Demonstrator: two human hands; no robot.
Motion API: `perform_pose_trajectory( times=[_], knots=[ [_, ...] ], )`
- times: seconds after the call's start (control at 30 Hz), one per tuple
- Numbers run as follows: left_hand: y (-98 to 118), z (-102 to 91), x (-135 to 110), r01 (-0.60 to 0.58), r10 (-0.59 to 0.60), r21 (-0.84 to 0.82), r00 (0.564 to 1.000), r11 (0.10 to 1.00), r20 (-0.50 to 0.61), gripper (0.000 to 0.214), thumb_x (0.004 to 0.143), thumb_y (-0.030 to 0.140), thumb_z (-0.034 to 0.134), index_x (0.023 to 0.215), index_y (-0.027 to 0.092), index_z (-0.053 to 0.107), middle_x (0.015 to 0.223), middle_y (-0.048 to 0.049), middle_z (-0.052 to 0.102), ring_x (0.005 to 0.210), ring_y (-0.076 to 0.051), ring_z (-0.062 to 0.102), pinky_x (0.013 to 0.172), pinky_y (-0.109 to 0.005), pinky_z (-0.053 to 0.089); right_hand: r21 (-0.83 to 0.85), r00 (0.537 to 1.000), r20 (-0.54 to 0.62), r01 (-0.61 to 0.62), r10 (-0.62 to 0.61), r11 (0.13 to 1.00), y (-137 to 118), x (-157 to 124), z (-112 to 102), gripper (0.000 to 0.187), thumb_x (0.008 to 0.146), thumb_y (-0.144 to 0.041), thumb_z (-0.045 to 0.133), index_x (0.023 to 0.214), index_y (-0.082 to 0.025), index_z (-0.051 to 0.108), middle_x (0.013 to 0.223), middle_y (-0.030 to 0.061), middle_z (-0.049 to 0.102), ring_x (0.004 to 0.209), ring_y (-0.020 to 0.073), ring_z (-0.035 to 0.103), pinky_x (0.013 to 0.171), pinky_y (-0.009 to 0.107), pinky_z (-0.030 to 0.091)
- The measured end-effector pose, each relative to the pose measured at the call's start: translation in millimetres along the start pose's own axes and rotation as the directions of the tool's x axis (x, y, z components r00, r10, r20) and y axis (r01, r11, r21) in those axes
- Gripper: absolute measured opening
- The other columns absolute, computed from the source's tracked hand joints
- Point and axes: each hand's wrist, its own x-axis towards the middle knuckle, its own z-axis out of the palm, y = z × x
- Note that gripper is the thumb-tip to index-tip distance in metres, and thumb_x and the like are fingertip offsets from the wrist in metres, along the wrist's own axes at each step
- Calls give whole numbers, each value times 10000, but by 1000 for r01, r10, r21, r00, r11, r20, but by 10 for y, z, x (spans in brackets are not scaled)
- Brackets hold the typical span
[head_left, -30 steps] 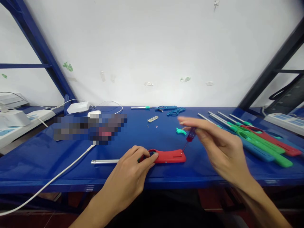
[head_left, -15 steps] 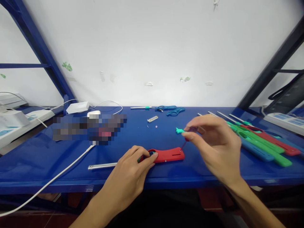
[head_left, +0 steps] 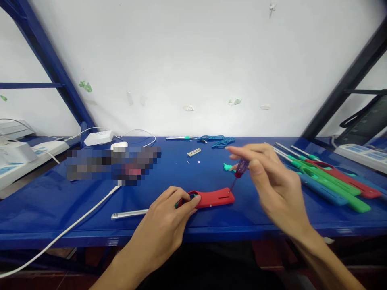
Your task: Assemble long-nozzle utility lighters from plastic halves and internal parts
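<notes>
A long lighter with a red handle (head_left: 215, 198) and a metal tube (head_left: 129, 214) lies near the front edge of the blue table (head_left: 51, 197). My left hand (head_left: 167, 220) presses on the trigger end of the handle, fingers curled over it. My right hand (head_left: 270, 183) pinches a small screwdriver (head_left: 238, 171) with a red see-through grip. Its tip rests on the right end of the red handle. A small teal plastic part (head_left: 227, 166) lies just behind the screwdriver.
Several assembled lighters (head_left: 326, 176), green, red and blue, lie in a row at the right. Blue lighter parts (head_left: 211, 139) and a small metal piece (head_left: 194, 152) sit at the back. A white cable (head_left: 69, 226) and adapter (head_left: 98, 137) are at the left.
My right fingers have rolled the screwdriver, closing over it half a second ago and now spread again. The lighter has swung slightly, its tube end nearer me. My left hand stays put.
</notes>
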Motion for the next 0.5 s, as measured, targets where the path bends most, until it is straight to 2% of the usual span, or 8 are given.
perform_pose_trajectory(
  times=[0.07, 0.1, 0.17, 0.23, 0.33, 0.4, 0.43, 0.5],
  knots=[
    [0, -4, -4, 4, -4, 4, 1000, 1000, 9, 352, 1054, 63, 504, 1333, 203, 667, 1100, -91, 645, 1005, -251, 578, 845, -420, 547, 76, 995, 67, -74, 69, 994, -12, 3, -16, 365, 1099, -228, 519, 1370, -392, 700, 1163, 27, 740, 1024, 195, 697, 826, 364, 584],
    [0, -6, -5, 1, -1, 6, 1000, 1000, 8, 348, 1055, 65, 504, 1328, 204, 670, 1095, -90, 646, 999, -251, 578, 845, -424, 547, 107, 994, 67, -91, 85, 990, -12, 2, -16, 345, 1084, -223, 560, 1338, -397, 717, 1133, 12, 753, 1000, 190, 705, 827, 360, 585],
    [-1, -5, -7, -2, 2, 5, 1000, 1000, 3, 342, 1059, 74, 504, 1330, 204, 667, 1106, -92, 646, 1005, -251, 577, 846, -424, 547, 104, 998, -5, -68, 69, 992, 1, -4, -1, 256, 1001, -224, 712, 1188, -386, 779, 997, -7, 742, 898, 187, 686, 791, 358, 569],
    [-4, 0, -6, -4, 4, 3, 1000, 1000, -1, 341, 1061, 77, 503, 1334, 204, 663, 1107, -92, 645, 1008, -251, 574, 846, -424, 546, 6, 998, -71, 3, -2, 1000, 17, -10, 16, 222, 942, -240, 790, 1122, -371, 800, 899, -5, 679, 842, 191, 637, 755, 362, 545],
    [-8, 10, -2, 2, -2, 1, 1000, 1000, 2, 343, 1061, 77, 503, 1334, 208, 662, 1105, -91, 643, 1006, -250, 573, 846, -426, 547, -97, 998, -12, 52, -54, 994, 20, -14, 14, 304, 1048, -241, 632, 1296, -372, 749, 1048, 27, 689, 922, 193, 652, 787, 363, 556],
    [-6, 12, 2, 3, -3, 1, 1000, 1000, 7, 342, 1060, 75, 503, 1330, 210, 665, 1104, -90, 642, 1006, -249, 573, 847, -426, 547, -48, 999, 47, 23, -20, 999, 8, -17, 3, 368, 1084, -196, 539, 1354, -375, 713, 1183, 26, 723, 997, 186, 686, 840, 358, 574],
    [-4, 12, 4, 2, -2, 2, 1000, 1000, 11, 341, 1060, 75, 502, 1328, 210, 666, 1103, -89, 642, 1005, -249, 573, 848, -426, 548, -6, 999, 51, -2, 2, 1000, 1, -19, 0, 359, 1077, -183, 551, 1324, -377, 725, 1187, 15, 737, 1002, 184, 696, 853, 357, 578],
    [1, 10, 7, -2, 2, 5, 1000, 1000, 11, 339, 1062, 76, 497, 1322, 208, 669, 1099, -90, 642, 1000, -249, 572, 846, -427, 549, 33, 1000, 10, -23, 22, 999, -7, -22, 3, 288, 1028, -187, 655, 1217, -374, 766, 1063, 0, 744, 935, 185, 690, 831, 358, 577]
  ],
)
